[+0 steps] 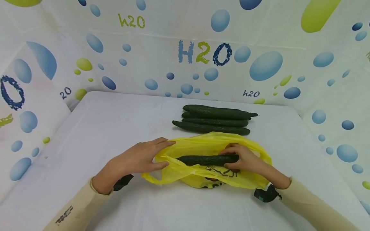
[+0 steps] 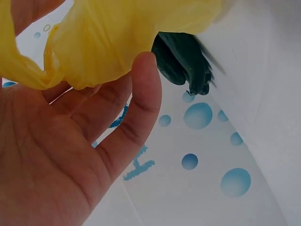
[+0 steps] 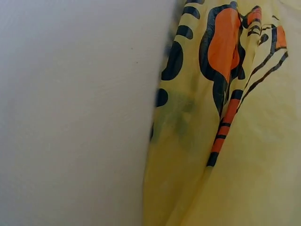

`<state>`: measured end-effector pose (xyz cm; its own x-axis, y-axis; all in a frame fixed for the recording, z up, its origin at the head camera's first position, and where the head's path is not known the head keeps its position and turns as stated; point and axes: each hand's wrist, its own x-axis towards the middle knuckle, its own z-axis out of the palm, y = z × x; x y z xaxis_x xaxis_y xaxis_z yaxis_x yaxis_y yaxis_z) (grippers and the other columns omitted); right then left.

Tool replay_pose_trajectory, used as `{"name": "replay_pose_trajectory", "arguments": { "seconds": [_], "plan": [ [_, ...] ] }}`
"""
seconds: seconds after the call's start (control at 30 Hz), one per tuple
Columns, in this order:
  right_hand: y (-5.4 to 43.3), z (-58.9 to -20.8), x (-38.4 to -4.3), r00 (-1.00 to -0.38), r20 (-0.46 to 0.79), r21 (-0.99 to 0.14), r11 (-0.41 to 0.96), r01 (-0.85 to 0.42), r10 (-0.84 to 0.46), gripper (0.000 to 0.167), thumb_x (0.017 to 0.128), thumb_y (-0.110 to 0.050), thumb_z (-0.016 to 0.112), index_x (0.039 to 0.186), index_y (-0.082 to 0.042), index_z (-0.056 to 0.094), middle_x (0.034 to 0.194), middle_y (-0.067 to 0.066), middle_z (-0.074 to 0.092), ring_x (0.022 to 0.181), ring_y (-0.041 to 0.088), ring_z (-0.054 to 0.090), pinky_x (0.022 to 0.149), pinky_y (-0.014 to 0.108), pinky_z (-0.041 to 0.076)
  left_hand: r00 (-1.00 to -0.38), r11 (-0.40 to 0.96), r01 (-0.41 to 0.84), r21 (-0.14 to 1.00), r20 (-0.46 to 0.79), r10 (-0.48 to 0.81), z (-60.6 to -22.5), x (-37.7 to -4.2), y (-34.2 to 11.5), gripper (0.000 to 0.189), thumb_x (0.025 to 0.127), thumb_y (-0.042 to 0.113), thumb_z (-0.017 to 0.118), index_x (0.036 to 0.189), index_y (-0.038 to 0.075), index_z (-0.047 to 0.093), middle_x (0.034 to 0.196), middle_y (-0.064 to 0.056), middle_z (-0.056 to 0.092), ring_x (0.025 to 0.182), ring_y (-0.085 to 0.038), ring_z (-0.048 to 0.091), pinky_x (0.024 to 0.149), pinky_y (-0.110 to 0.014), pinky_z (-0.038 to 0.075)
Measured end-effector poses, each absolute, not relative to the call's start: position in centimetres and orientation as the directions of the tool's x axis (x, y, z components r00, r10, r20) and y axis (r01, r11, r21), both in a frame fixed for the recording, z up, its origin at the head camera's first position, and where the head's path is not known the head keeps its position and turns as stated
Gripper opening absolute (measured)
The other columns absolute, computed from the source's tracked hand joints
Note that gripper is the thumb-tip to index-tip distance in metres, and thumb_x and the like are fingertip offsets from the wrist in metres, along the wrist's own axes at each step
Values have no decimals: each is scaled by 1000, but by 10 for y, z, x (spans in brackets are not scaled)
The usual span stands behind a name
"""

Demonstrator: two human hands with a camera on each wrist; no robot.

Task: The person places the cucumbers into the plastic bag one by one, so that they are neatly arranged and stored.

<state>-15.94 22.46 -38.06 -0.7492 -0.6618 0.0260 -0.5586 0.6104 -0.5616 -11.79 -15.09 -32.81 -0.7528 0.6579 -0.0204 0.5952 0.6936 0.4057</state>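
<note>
A yellow plastic bag (image 1: 190, 144) with black and orange print lies on the white table, its mouth spread wide. Inside that mouth, a long dark green cucumber (image 1: 199, 160) lies crosswise. The right hand (image 1: 244, 158) reaches in from the right and grips the cucumber's right end between thumb and fingers. At the bag's left edge is the left hand (image 1: 136, 157), thumb and fingers spread apart. In the left wrist view, yellow film (image 2: 103, 42) drapes over this hand's fingers. The right wrist view shows only the bag's printed side (image 3: 188, 183) and tabletop; the right hand is hidden there.
Several more cucumbers (image 1: 214, 128) lie side by side behind the bag, close to its far edge. A white backdrop (image 1: 162, 64) with blue and green drops and H2O lettering rises behind the table (image 1: 101, 118) and along its sides.
</note>
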Motion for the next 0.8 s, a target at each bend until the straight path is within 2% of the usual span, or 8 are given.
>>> {"name": "replay_pose_trajectory", "arguments": {
  "seconds": [0.13,0.3,0.47,0.67,0.8],
  "plan": [
    [225,-379,-159,-744,18,-547,617,-566,-668,35,83,-12,76,117,-7,70,109,8,65,97,24,59,82,39,52,-749,691,600,403,-20,662,-329,-117,-150,60,93,32,65,145,8,45,141,-14,49,68,-3,59,75,-38,54],
    [225,-377,-158,-719,13,-512,614,-602,-694,36,85,-14,75,120,-7,68,111,8,64,100,26,59,84,43,51,-742,688,607,396,-26,670,-329,-118,-149,60,94,32,65,145,7,45,142,-15,49,80,-12,66,79,-41,55],
    [221,-374,-160,-706,19,-504,603,-618,-708,36,85,-20,76,117,-7,69,109,6,66,98,25,60,83,41,51,-759,707,575,413,-55,649,-330,-116,-150,61,93,31,66,146,9,44,143,-14,48,84,-15,67,84,-44,53],
    [223,-373,-157,-726,41,-509,611,-606,-686,35,84,-19,75,115,-4,69,104,5,64,89,18,58,78,36,53,-748,687,595,416,-23,663,-331,-114,-149,64,93,31,66,147,7,43,143,-15,48,72,-8,63,78,-39,54],
    [220,-372,-156,-714,88,-504,588,-633,-694,34,84,-17,76,115,-4,68,102,5,63,86,16,57,78,35,54,-759,702,583,410,-36,651,-329,-115,-150,63,93,32,66,147,9,43,142,-12,49,77,-10,65,81,-40,54]
  ]
}}
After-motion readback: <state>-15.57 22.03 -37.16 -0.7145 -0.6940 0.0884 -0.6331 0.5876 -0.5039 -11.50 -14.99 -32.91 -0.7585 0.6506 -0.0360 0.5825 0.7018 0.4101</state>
